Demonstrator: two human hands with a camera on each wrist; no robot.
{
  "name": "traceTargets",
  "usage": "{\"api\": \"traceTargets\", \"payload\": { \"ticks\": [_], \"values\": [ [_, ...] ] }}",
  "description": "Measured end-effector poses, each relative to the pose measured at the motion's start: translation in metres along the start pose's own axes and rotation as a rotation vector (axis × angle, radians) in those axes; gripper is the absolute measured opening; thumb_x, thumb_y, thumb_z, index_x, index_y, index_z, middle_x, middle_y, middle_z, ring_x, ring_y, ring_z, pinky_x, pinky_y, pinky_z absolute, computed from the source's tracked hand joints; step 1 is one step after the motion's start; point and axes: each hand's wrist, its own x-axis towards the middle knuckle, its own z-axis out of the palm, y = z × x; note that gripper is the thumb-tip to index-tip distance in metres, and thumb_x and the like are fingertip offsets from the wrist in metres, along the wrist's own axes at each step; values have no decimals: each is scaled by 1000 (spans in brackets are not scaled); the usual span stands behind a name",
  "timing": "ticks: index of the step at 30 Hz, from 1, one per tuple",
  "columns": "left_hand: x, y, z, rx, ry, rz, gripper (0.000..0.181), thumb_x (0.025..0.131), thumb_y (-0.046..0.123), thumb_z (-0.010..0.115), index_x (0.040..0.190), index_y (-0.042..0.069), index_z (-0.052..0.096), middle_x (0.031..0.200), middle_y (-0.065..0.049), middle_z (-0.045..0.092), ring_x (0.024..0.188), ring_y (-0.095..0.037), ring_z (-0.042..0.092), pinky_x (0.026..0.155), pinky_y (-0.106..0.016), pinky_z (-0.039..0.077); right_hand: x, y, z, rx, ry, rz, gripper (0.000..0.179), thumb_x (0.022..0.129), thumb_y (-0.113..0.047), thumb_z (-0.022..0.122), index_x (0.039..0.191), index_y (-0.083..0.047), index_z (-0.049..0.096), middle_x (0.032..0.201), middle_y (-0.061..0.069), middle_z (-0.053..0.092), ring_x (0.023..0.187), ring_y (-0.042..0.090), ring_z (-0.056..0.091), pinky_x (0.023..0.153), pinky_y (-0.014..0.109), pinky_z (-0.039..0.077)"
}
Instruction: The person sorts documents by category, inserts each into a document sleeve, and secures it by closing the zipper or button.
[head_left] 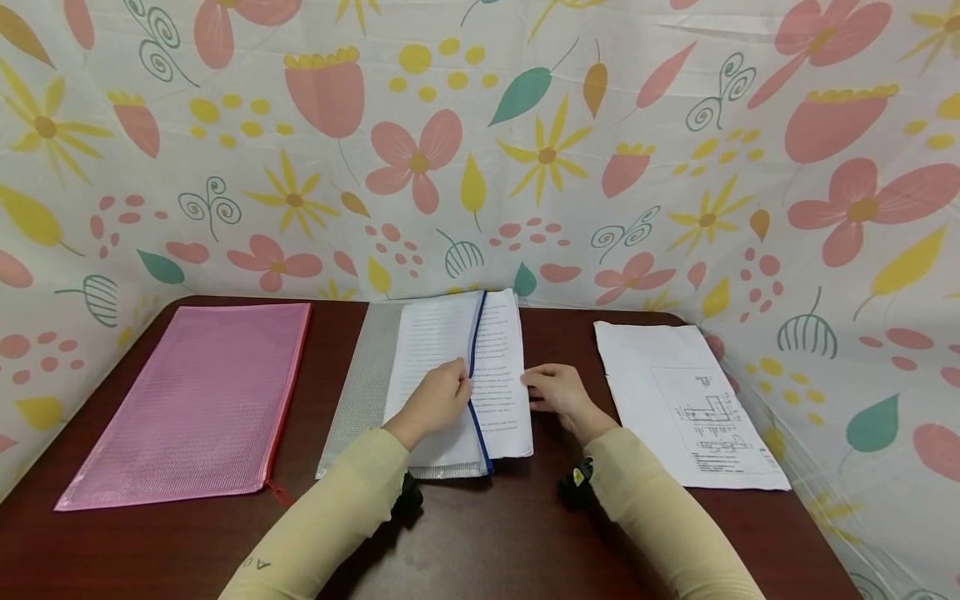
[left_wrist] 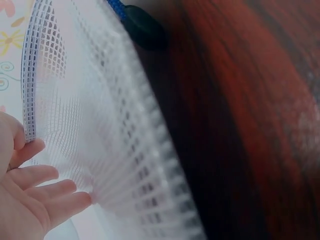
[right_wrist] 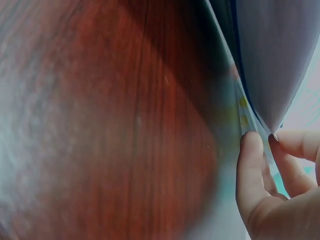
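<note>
A clear mesh zip pouch (head_left: 360, 379) with a blue zipper edge lies at the middle of the table. Printed papers (head_left: 504, 358) are partly inside it and stick out past the zipper on the right. My left hand (head_left: 438, 396) pinches the pouch's opening edge between thumb and finger. In the left wrist view, the mesh (left_wrist: 65, 120) is lifted and bowed, the other fingers of that hand spread against it. My right hand (head_left: 561, 392) pinches the right edge of the papers; the right wrist view shows that edge between thumb and finger.
A pink mesh zip pouch (head_left: 195, 400) with a red zipper lies on the left of the dark wooden table (head_left: 510, 542). To the right lies a sheaf of white paper (head_left: 645, 375) with a printed drawing. A flowered curtain (head_left: 480, 150) stands behind the table and along its sides.
</note>
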Motion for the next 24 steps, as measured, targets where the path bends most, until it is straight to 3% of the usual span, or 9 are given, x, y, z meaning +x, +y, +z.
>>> {"api": "traceTargets", "payload": {
  "ticks": [6, 9, 13, 24],
  "values": [
    [0, 0, 0, -20, 29, 20, 16, 94, 8, 48, 79, 8, 49, 73, -5, 51, 61, -13, 43, 56, -25, 39, 1, 2, 5, 19, -6, 2, 31, 90, -16, 61, 114, 3, 63, 112, 20, 64, 82, 16, 66, 72, 35, 58],
    [-1, 0, 0, -31, 40, 27, 16, 94, 8, 48, 78, 8, 49, 95, -16, 64, 63, -15, 45, 61, -27, 41, 1, 2, 6, 26, -14, -6, 31, 90, -16, 61, 115, 3, 63, 115, 21, 63, 85, 18, 66, 73, 35, 58],
    [0, 0, -1, -47, 56, 28, 17, 94, 9, 48, 77, 8, 49, 128, -24, 57, 69, -17, 49, 65, -27, 43, 2, 1, 10, 39, -20, -3, 32, 90, -16, 62, 114, 4, 63, 114, 19, 62, 87, 18, 65, 72, 34, 58],
    [2, -1, -1, -114, 42, 26, 16, 94, 10, 47, 78, 8, 49, 133, -24, 53, 55, -12, 38, 54, -23, 38, 4, 1, 22, 36, -13, -4, 28, 89, -16, 63, 110, 1, 66, 113, 17, 62, 84, 16, 64, 69, 32, 57]
  ]
}}
